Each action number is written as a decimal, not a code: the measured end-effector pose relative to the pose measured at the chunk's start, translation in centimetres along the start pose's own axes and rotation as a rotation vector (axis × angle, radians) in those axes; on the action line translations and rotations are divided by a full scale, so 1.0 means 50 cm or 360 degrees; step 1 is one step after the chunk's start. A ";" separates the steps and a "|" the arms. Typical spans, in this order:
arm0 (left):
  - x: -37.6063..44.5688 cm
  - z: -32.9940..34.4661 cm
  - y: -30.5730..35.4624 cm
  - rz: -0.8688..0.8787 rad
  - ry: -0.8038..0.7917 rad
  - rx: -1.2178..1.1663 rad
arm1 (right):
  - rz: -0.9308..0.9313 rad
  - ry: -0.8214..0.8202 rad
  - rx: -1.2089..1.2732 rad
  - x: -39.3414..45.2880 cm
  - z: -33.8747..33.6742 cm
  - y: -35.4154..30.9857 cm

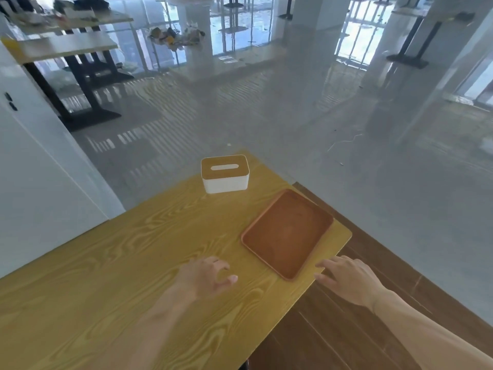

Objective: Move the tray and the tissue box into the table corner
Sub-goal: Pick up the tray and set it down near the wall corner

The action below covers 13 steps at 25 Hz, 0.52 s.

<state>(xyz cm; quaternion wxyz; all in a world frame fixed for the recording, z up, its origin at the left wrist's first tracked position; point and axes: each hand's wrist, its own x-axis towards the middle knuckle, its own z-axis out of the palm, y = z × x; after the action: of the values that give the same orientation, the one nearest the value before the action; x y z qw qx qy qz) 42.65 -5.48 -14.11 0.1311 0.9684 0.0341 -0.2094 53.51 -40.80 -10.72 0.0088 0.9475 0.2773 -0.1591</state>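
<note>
Both hands empty, short of the tray; nothing gripped yet

Tray (288, 233): flat, orange-brown, low raised rim, lying at an angle on the yellow wood-grain table (120, 263), close to the table's right edge. Tissue box (225, 174): beyond the tray toward the far table corner, set apart from it, white body, wood-tone lid with a slot. Left hand (206, 277): just near-left of the tray, fingers loosely curled, holding nothing. Right hand (349, 279): just near-right of the tray, out past the table edge, fingers spread, not touching the rim. Judgement: tray looks stiff, light, smooth, so liable to slide; best taken by opposite rims, one hand each side. Box looks rigid and light; clasp the two long sides below the lid, which may lift off
</note>
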 end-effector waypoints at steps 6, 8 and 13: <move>0.097 0.030 0.009 -0.0074 -0.0177 -0.0037 | 0.0154 -0.0166 0.0104 0.087 0.037 0.042; 0.125 0.044 0.021 -0.0128 -0.0224 -0.0074 | 0.0196 -0.0227 0.0158 0.120 0.051 0.063; 0.184 0.087 0.072 -0.0418 -0.0190 -0.0293 | 0.0423 -0.0366 0.0388 0.222 0.084 0.139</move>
<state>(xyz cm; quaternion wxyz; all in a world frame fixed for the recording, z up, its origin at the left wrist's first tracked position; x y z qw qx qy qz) 49.75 -10.03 -20.87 0.1926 0.9253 0.1715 -0.2780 64.77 -41.34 -18.62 -0.0534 0.9453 0.1259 -0.2961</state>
